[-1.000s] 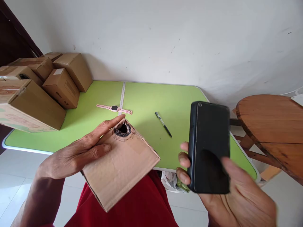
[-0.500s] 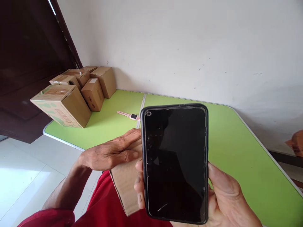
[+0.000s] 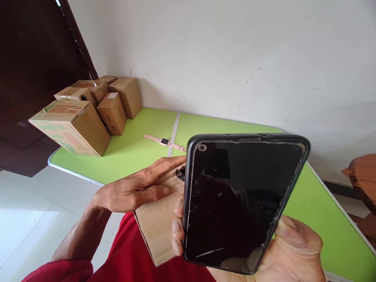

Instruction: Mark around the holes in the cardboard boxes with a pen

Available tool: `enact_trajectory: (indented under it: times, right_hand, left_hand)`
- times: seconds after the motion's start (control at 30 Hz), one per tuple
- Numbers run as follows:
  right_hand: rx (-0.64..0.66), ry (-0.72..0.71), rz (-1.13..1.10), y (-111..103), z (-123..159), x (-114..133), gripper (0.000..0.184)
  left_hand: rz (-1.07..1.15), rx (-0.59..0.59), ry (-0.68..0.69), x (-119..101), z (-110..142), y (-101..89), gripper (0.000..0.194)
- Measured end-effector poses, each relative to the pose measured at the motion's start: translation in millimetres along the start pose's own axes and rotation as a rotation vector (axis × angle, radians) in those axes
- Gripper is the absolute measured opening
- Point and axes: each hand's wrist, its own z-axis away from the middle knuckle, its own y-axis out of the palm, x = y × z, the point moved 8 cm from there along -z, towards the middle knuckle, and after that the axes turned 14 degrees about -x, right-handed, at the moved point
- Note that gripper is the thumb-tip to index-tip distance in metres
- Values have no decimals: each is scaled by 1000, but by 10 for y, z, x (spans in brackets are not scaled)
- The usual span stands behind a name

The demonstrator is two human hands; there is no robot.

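While the right hand [image 3: 293, 248] grips the phone [image 3: 242, 207] at lower right of centre, long axis leaning toward upper right, the left hand [image 3: 135, 188] clasps the box [image 3: 158, 223] on its left, partly hidden behind.

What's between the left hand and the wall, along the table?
A pink-strapped watch on the green table, beyond the left hand, in the head view.

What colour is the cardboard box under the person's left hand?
The cardboard box is light brown; it shows in the head view, partly hidden by the phone.
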Motion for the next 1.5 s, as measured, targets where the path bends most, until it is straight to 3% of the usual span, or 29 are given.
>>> enact_trajectory:
  times: [0.33, 0.43, 0.53, 0.63, 0.7, 0.77, 0.83, 0.93, 1.03, 1.1, 1.27, 1.5]
  right_hand:
    - [73, -55, 142, -108, -66, -9, 75]
    - [1, -32, 83, -248, -40, -17, 76]
    - [-102, -94, 32, -364, -4, 96, 64]
    - [-230, -223, 72, -445, 27, 328, 55]
    - [-348, -406, 120, -524, 47, 575, 52]
    - [-499, -591, 150, -666, 57, 810, 49]
    - [-629, -670, 160, -878, -9, 945, 48]
    - [-722, -577, 198, -1311, -305, 946, 47]
    - [-812, -369, 338, -1825, -634, 795, 36]
    - [-811, -307, 458, -2054, -805, 732, 34]
    - [-795, -389, 728, -2212, -1062, 844, 37]
    - [-1026, -572, 1101, -2329, -1047, 1242, 40]
  left_hand:
    - [63, 5, -33, -7, 3, 10, 72]
    - [72, 1, -39, 21, 3, -7, 73]
    - [75, -29, -36, 56, 20, -52, 72]
    - [75, -76, -73, 126, 48, -120, 73]
    - [85, -104, -108, 181, 70, -162, 74]
    - [106, -124, -130, 223, 90, -196, 76]
    - [141, -138, -155, 264, 105, -218, 76]
    - [205, -156, -206, 323, 117, -235, 76]
    - [186, -179, -232, 355, 113, -253, 77]
    - [170, -183, -231, 350, 107, -253, 76]
    - [182, -185, -227, 316, 102, -230, 74]
    - [223, -209, -243, 318, 126, -236, 74]
